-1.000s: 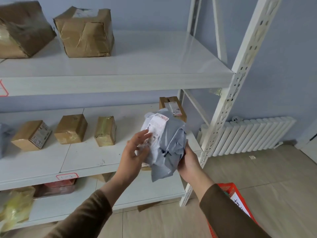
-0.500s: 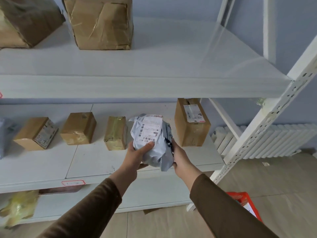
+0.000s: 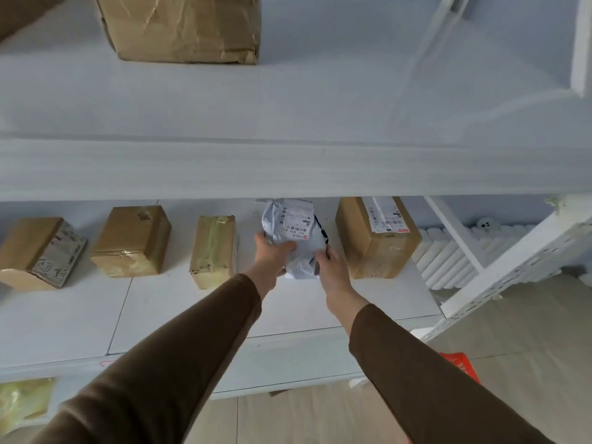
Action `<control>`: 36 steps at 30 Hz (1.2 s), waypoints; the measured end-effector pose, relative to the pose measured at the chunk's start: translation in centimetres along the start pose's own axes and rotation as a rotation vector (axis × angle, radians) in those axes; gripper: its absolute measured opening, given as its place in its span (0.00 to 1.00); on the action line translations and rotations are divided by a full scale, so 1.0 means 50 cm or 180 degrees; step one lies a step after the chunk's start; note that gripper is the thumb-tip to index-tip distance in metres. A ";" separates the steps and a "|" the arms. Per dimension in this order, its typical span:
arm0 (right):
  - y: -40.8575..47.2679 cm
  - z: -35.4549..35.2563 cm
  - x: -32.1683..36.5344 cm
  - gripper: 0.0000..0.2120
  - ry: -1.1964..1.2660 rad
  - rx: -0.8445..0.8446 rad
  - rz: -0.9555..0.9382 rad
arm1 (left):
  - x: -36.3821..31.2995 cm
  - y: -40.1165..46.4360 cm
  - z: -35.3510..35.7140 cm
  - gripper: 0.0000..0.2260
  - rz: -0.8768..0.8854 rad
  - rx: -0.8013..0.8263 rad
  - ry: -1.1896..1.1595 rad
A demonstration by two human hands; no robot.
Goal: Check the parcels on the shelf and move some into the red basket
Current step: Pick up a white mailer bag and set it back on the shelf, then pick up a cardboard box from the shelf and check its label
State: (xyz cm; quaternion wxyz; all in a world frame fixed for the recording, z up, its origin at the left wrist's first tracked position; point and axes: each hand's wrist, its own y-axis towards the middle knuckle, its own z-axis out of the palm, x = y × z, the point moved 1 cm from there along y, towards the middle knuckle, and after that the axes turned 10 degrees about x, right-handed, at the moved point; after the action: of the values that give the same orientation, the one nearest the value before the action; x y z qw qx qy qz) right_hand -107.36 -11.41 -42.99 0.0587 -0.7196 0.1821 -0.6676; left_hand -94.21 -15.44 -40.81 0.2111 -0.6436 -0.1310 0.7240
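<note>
white ribbed radiator low against the pale blue wall, right of the rack; light wood-look floor beneath, running under the lowest board.

White shelf, mid tier: four brown boxes in a row w/ grey bag between 3rd & 4th (label up). Top tier: big box.

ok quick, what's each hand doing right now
Left hand: gripping the grey plastic mailer bag.
Right hand: holding the same bag's right side.
</note>
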 end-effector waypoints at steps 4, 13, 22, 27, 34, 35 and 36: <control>0.013 0.009 -0.017 0.07 -0.0182 -0.0139 0.0077 | 0.003 0.018 -0.011 0.38 0.0101 0.0099 0.0234; -0.056 0.085 0.025 0.24 -0.1430 -0.0883 -0.1736 | -0.014 -0.026 -0.083 0.45 0.0951 -0.0036 0.1460; -0.080 0.281 0.054 0.27 -0.0919 0.0889 -0.0695 | -0.004 -0.073 -0.306 0.31 0.0862 -0.0785 0.1428; -0.056 0.319 0.024 0.16 -0.0328 0.1381 0.0470 | 0.043 -0.067 -0.352 0.22 0.0008 -0.0053 0.0457; -0.138 0.289 0.055 0.13 0.0061 0.0984 -0.0257 | 0.034 -0.165 -0.355 0.16 0.0625 0.0060 -0.0126; -0.163 0.279 0.066 0.14 0.0178 0.0948 -0.0329 | 0.027 -0.192 -0.348 0.18 0.0731 0.0130 -0.0236; -0.189 0.268 0.077 0.15 0.0314 0.0932 -0.0350 | 0.018 -0.224 -0.339 0.19 0.0833 0.0216 -0.0281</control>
State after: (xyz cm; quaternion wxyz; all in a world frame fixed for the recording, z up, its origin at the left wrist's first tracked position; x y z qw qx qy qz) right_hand -92.31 -6.10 -37.62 0.1173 -0.6786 0.0459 -0.7237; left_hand -76.01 -6.61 -38.77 0.1306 -0.6151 -0.0306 0.7769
